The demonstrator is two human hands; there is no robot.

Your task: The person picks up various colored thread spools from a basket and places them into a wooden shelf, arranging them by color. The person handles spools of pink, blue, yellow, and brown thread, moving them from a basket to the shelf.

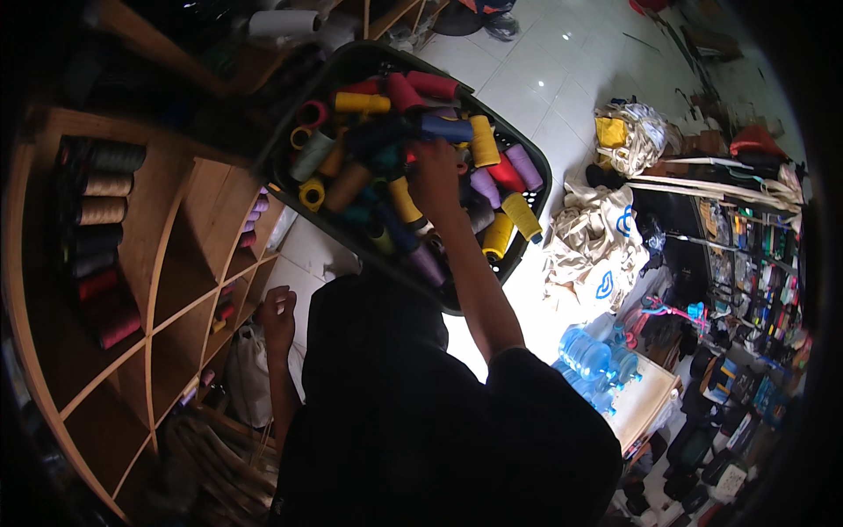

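Observation:
My right hand point(435, 180) reaches down into a dark plastic basket point(531, 200) heaped with thread spools of many colours. Its fingertips are among the spools, partly hidden, so whether they grip one cannot be told. Close to the fingers lies a navy spool point(445, 129), with a yellow spool point(483, 140) to its right. Another yellow spool point(403, 200) rests just left of my wrist. My left hand point(278, 316) hangs beside the wooden shelf point(149, 338), fingers loosely curled and apart, with nothing visible in it.
Shelf compartments at left hold a column of thread spools point(105, 211) in dark, tan and red. Pale cloth bags point(593, 250) are piled on the tiled floor point(536, 70) at right. Blue water bottles point(587, 353) lie by a light tabletop point(645, 400). Crowded racks point(755, 272) line the far right.

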